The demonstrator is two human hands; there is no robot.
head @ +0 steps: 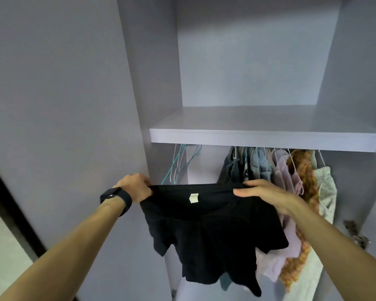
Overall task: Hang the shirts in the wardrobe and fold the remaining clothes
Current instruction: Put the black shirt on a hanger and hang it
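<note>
**A:** Two hands on it! The left hand (137,187) and the right hand (263,194) each grip the top edge of the black shirt (208,235), held in the air below the shelf (265,137) and out in front of it.

**B:** And the fingers?

**A:** On the left they're curled over the corner of the cloth, with a dark watch (115,197) on that wrist. On the right the thumb is on the near side and the fingers are wrapped behind. Both hold fabric and nothing else.

**B:** How does the shirt lie?

**A:** The top edge is pulled level, running side to side along the shelf front. A white label (193,197) faces us midway, and the body and sleeves hang straight down.

**B:** So what decides the next move?

**A:** A hanger, I'd say. I can't see one inside the shirt. The bare hangers (178,164) dangle under the shelf's left end, just past and above the left hand, so that hand is the nearer one.

**B:** And further in?

**A:** Under the shelf's right half there's a packed row of hung clothes (280,177) in denim, lilac and orange check. Under its middle there's a gap, probably room for one more. Left of the shelf stands the pale side panel (63,105), and low to its right there's a metal hinge (356,233).
</note>
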